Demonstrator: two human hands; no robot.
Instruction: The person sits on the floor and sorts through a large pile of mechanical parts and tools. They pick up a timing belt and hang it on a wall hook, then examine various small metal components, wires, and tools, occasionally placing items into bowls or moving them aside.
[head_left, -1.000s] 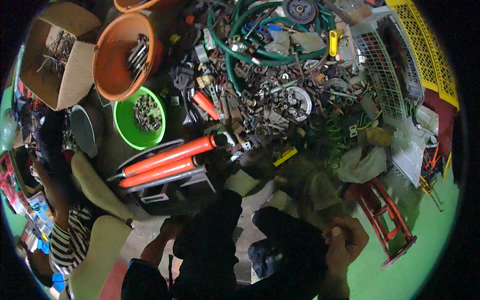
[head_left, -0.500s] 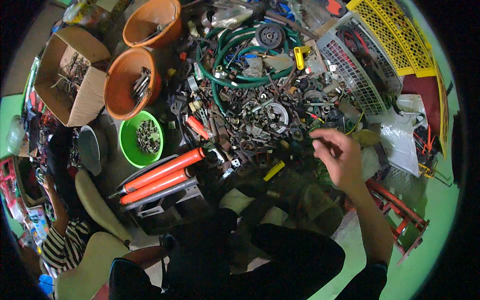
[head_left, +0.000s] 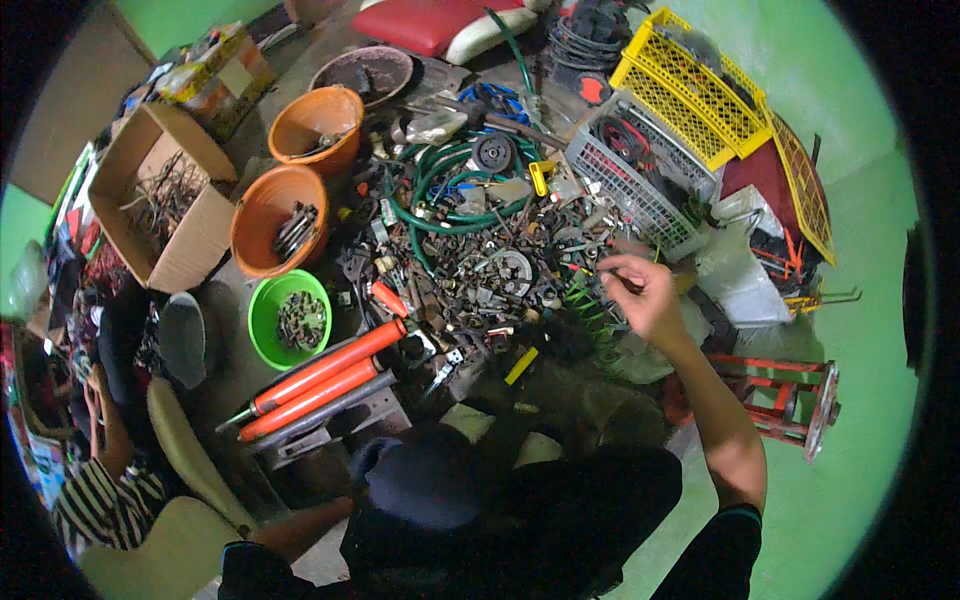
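Note:
My right hand point(head_left: 640, 295) is over the right part of a heap of metal parts point(head_left: 510, 250), near a green coiled spring-like thing point(head_left: 585, 305); its fingers are bent, with a small gap between thumb and forefinger and nothing clearly held. My left hand point(head_left: 338, 510) is low in the view, mostly hidden beside a dark rounded cloth-like thing point(head_left: 425, 480) at my lap. Two orange cylinders point(head_left: 320, 365) lie on a frame left of my legs. A green basin point(head_left: 262, 320) holds small metal pieces.
Orange buckets point(head_left: 250, 240), a cardboard box point(head_left: 195, 250) and a green hose point(head_left: 420, 220) lie ahead and left. Crates point(head_left: 690, 85) and a red metal frame point(head_left: 780, 400) are at the right. A person in a striped top point(head_left: 105, 505) works at the far left.
My right hand has risen from beside my legs to over the heap. The view has shifted to show more of the back of the room. The dark rounded thing has come into clear view.

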